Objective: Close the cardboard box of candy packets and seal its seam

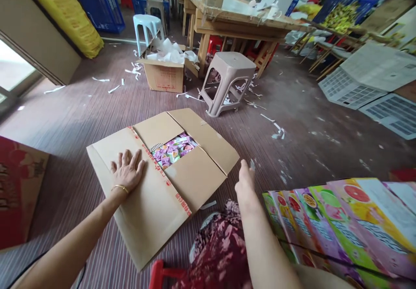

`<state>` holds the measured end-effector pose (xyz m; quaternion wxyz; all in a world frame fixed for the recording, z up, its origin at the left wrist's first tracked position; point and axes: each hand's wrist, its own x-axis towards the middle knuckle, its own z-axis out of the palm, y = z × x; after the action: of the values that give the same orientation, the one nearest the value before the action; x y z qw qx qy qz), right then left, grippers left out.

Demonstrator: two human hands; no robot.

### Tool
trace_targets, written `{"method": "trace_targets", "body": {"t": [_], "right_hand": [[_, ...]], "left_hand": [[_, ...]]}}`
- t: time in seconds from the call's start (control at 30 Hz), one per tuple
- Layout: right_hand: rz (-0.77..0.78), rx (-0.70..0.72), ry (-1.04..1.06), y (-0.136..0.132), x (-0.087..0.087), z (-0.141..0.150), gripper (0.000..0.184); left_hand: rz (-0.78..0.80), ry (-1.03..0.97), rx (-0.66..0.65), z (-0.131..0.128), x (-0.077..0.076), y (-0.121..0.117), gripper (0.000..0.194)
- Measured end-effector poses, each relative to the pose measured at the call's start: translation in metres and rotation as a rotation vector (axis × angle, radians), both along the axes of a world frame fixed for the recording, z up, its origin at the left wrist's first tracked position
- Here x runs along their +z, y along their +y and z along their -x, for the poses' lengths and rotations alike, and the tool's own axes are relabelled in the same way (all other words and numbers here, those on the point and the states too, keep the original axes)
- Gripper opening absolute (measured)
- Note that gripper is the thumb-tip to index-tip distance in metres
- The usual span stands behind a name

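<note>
A brown cardboard box (195,176) stands on the floor in front of me. Through the gap between its flaps, small purple and green wrapped packets (173,151) show inside. My left hand (128,172) lies flat with fingers spread on the wide near-left flap (143,219), which has red printed tape along its inner edge. Just off the box's right corner is my right hand (245,178), seen edge-on, its fingers stretched out and holding nothing I can see. Whether it touches the far-right flap (208,137) I cannot tell.
Colourful fruit-printed cartons (338,224) stand close on my right. A red box (19,189) is at left. Beyond are a grey stool (232,66), an open carton of white paper (165,74), a blue stool (147,22) and a wooden table (240,20). Paper strips litter the floor.
</note>
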<state>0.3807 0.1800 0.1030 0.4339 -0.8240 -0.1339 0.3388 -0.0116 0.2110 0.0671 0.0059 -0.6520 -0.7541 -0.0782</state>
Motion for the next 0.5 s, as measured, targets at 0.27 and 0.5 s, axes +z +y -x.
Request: {"method": "trace_targets", "body": {"t": [0.27,0.5], "right_hand": [[-0.299,-0.16,0.583,0.02,-0.002,-0.017,0.081],[-0.244,1.116,0.055,-0.034,0.012,0.075,0.06]], "left_hand": [[-0.025,0.013,-0.019,0.011,-0.002,0.005,0.059],[-0.052,-0.013,0.0,0.007,-0.001,0.004,0.057]]}}
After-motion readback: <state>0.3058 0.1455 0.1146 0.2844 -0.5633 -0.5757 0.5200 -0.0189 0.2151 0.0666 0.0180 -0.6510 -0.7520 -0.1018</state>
